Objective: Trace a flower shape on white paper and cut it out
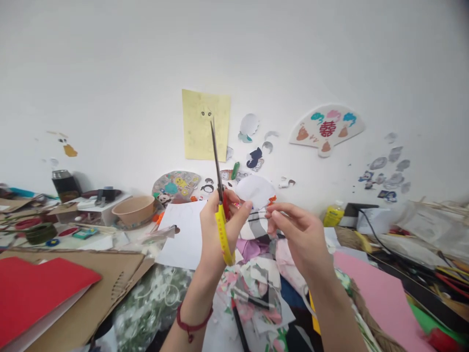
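Left hand (212,234): grip closed on the scissors (222,230), yellow handle low, blades up, above the tabletop's middle. Right hand (306,239): just beside it, thumb and fingers bent inward; can't tell if the grip is closed or pinching anything. Containers: beige bowl (135,210) toward the back left, contents not readable; black flask (64,187) near the back left corner, silver cap on; dark green pot (41,233) by the left edge; yellow bottle (333,215) back right, yellow liquid inside; clear bag (152,305) front, left of centre, green and white bits in it. Tabletop (144,238): red sheet (44,288) over cardboard (124,264) front left, white paper (183,234) mid, paper scraps (256,288) front centre, pink sheet (381,298) right. Wall (234,44): white, carries yellow sheet (201,137) with drawn eyes, fan-shaped card (315,128), stickers.
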Tool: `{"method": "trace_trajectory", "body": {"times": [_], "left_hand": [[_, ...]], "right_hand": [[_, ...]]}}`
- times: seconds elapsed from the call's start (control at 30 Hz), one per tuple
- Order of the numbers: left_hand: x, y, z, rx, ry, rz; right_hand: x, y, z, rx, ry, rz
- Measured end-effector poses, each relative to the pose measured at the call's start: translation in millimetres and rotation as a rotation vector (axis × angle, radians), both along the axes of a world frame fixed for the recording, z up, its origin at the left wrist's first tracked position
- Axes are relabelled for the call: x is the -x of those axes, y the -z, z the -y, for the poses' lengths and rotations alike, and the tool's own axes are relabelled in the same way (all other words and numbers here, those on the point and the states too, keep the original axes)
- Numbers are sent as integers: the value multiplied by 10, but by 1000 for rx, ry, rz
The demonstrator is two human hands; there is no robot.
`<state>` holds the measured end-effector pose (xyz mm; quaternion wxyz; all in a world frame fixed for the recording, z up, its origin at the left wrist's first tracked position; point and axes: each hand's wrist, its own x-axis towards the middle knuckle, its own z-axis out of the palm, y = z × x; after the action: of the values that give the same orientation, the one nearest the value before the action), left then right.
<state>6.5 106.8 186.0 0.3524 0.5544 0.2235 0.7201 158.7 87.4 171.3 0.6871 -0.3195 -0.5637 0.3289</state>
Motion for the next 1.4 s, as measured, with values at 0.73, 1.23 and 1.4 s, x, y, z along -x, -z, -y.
{"method": "trace_trajectory", "body": {"times": [0.73, 1.23, 1.4], "left_hand": [[-68, 7, 19, 8, 158, 13], [-98, 22, 24, -20, 111, -9], [-123, 34, 24, -37, 118, 4]], "right_hand": [[19, -4, 151, -108, 111, 39], [20, 6, 151, -135, 87, 15], [19, 1, 157, -108, 71, 2]]}}
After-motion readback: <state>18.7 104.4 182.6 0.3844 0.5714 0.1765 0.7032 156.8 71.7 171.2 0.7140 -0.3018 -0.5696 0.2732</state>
